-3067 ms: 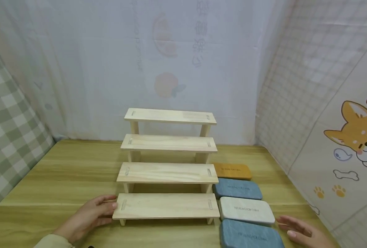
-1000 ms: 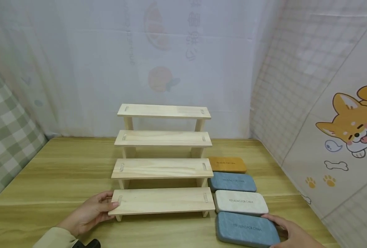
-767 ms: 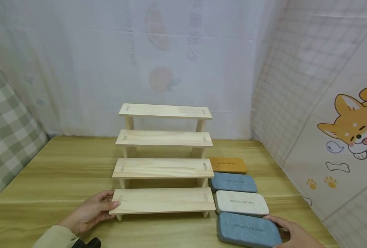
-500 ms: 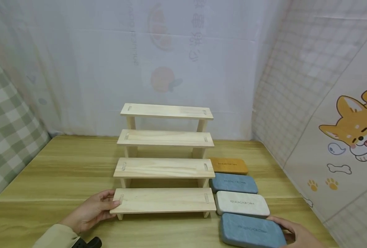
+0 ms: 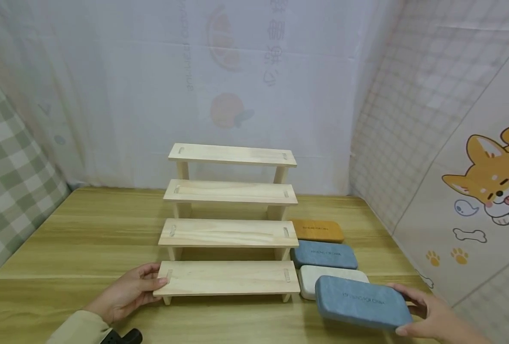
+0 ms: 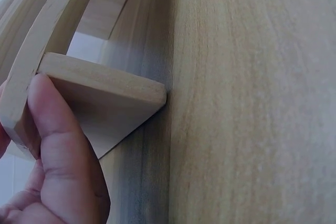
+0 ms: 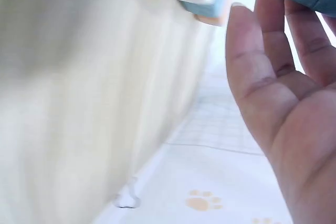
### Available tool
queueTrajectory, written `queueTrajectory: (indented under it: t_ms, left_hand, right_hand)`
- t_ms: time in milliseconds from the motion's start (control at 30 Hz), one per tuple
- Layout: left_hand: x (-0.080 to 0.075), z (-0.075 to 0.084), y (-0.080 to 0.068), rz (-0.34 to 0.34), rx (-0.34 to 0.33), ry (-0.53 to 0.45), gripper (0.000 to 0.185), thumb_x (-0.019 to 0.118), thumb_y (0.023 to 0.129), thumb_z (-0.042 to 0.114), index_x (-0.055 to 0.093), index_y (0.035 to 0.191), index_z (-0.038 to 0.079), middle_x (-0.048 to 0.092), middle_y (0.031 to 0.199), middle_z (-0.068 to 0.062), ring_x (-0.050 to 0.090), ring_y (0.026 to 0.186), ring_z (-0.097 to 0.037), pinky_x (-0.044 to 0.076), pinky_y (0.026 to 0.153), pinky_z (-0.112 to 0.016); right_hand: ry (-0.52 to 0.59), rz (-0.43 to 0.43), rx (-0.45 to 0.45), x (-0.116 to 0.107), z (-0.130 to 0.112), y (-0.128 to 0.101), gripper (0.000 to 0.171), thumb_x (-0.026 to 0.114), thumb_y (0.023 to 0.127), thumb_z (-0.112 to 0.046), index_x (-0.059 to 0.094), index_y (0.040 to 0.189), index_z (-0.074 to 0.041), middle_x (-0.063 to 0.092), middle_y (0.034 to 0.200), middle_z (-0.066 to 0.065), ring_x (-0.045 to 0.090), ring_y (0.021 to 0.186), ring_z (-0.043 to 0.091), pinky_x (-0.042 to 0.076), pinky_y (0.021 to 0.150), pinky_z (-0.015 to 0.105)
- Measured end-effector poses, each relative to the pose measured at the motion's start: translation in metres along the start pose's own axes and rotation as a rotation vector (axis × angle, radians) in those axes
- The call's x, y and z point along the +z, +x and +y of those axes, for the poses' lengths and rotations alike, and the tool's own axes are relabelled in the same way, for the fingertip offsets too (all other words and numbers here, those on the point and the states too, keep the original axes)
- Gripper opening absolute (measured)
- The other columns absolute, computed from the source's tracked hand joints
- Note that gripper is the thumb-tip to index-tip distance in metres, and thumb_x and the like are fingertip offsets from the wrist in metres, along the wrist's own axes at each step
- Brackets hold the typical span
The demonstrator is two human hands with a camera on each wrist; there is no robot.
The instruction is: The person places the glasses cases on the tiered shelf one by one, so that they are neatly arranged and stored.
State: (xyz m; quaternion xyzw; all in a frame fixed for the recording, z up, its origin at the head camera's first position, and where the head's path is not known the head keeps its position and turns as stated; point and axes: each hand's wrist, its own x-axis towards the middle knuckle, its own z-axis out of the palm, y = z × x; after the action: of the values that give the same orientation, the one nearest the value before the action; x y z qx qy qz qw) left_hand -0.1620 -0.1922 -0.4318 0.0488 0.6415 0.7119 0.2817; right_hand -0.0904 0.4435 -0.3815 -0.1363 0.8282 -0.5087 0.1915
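A pale wooden step rack [image 5: 228, 234] with several tiers stands on the table. My left hand [image 5: 127, 294] pinches the left end of its lowest board [image 5: 226, 278]; in the left wrist view the thumb [image 6: 60, 129] lies against that board's end. My right hand [image 5: 430, 315] holds a blue rounded case [image 5: 363, 302] by its right end, between thumb and fingers. That case is raised and slightly tilted, covering part of a white case [image 5: 323, 277]. Only a corner of the blue case shows in the right wrist view, by the right fingertips.
Behind the white case lie another blue case [image 5: 325, 254] and an orange case [image 5: 319, 231], in a row along the rack's right side. White curtains [image 5: 121, 105] close off the back and right of the wood-grain table [image 5: 95, 229]. A green checked cloth [image 5: 13, 162] hangs at left.
My right hand came to the front blue case, took hold of its right end and lifted it off the table, up and rightward. The left hand keeps its hold on the rack.
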Motion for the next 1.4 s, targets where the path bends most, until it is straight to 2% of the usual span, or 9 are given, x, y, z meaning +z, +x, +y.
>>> queueTrajectory:
  t_ms: [133,300,367,500,600,733,900,1100,1400]
  left_hand:
    - [0.000,0.000,0.000,-0.001,0.002,-0.010,0.079,0.062,0.095,0.013,0.008,0.143,-0.019,0.059,0.108,-0.004,0.061,0.094,-0.015,0.053,0.077,-0.031]
    - [0.000,0.000,0.000,0.003,0.001,-0.013,0.075,0.061,0.095,0.012,0.011,0.143,-0.018,0.059,0.107,-0.004,0.061,0.093,-0.016,0.053,0.076,-0.030]
    - [0.000,-0.001,0.000,0.005,0.004,-0.010,0.073,0.060,0.096,0.011,0.013,0.142,-0.018,0.059,0.106,-0.004,0.061,0.092,-0.015,0.053,0.075,-0.030]
    - [0.001,-0.001,0.000,0.009,0.007,-0.010,0.069,0.059,0.096,0.010,0.016,0.142,-0.018,0.060,0.105,-0.003,0.062,0.091,-0.015,0.053,0.075,-0.029]
    - [0.002,-0.002,0.000,0.011,0.008,-0.011,0.068,0.059,0.096,0.009,0.017,0.142,-0.018,0.060,0.104,-0.003,0.062,0.090,-0.015,0.053,0.074,-0.029]
    - [0.002,-0.001,-0.001,0.014,0.010,-0.012,0.072,0.059,0.096,0.009,0.011,0.142,-0.019,0.059,0.106,-0.004,0.062,0.090,-0.015,0.053,0.074,-0.029]
    - [0.001,0.000,-0.001,0.021,0.005,-0.011,0.078,0.059,0.097,0.009,0.003,0.143,-0.019,0.057,0.109,-0.005,0.062,0.091,-0.015,0.053,0.074,-0.029]
    - [0.001,0.000,-0.001,0.031,0.005,-0.012,0.076,0.059,0.096,0.010,0.006,0.143,-0.019,0.057,0.108,-0.006,0.062,0.091,-0.016,0.053,0.074,-0.029]
    - [0.002,-0.001,-0.001,0.029,0.013,-0.010,0.072,0.059,0.096,0.010,0.011,0.142,-0.019,0.058,0.107,-0.005,0.062,0.091,-0.016,0.053,0.075,-0.029]
  right_hand:
    - [-0.122,0.087,-0.147,-0.006,-0.016,0.005,0.084,0.063,0.082,0.014,0.044,0.129,-0.052,0.044,0.127,-0.035,0.050,0.106,-0.011,0.050,0.078,0.016]
    - [-0.128,0.107,-0.101,-0.014,-0.040,0.015,0.082,0.064,0.084,0.011,0.042,0.129,-0.054,0.045,0.125,-0.036,0.052,0.105,-0.009,0.051,0.074,0.021]
    - [-0.113,0.086,-0.084,-0.017,-0.050,0.020,0.080,0.063,0.085,0.009,0.042,0.130,-0.053,0.047,0.123,-0.034,0.053,0.104,-0.008,0.053,0.072,0.023]
    - [-0.247,0.137,-0.178,-0.018,-0.069,0.032,0.078,0.069,0.080,0.009,0.045,0.138,-0.037,0.052,0.121,-0.027,0.054,0.103,-0.006,0.051,0.073,0.020]
    - [-0.314,0.189,-0.206,-0.018,-0.082,0.041,0.077,0.072,0.078,0.009,0.046,0.139,-0.030,0.054,0.121,-0.025,0.053,0.104,-0.006,0.050,0.074,0.018]
    - [-0.269,0.177,-0.152,-0.019,-0.099,0.052,0.074,0.071,0.081,0.004,0.043,0.140,-0.032,0.054,0.121,-0.022,0.054,0.104,-0.004,0.053,0.072,0.024]
    - [-0.253,0.172,-0.141,-0.019,-0.119,0.069,0.069,0.072,0.083,0.000,0.043,0.142,-0.019,0.056,0.118,-0.011,0.057,0.102,0.001,0.054,0.071,0.028]
    - [-0.263,0.157,-0.169,-0.016,-0.143,0.093,0.066,0.073,0.083,-0.003,0.043,0.142,-0.008,0.059,0.117,-0.007,0.060,0.101,0.008,0.054,0.072,0.029]
    - [-0.336,0.178,-0.142,-0.010,-0.173,0.126,0.074,0.077,0.082,-0.014,0.040,0.145,-0.007,0.058,0.124,0.002,0.058,0.106,0.005,0.053,0.079,0.029]
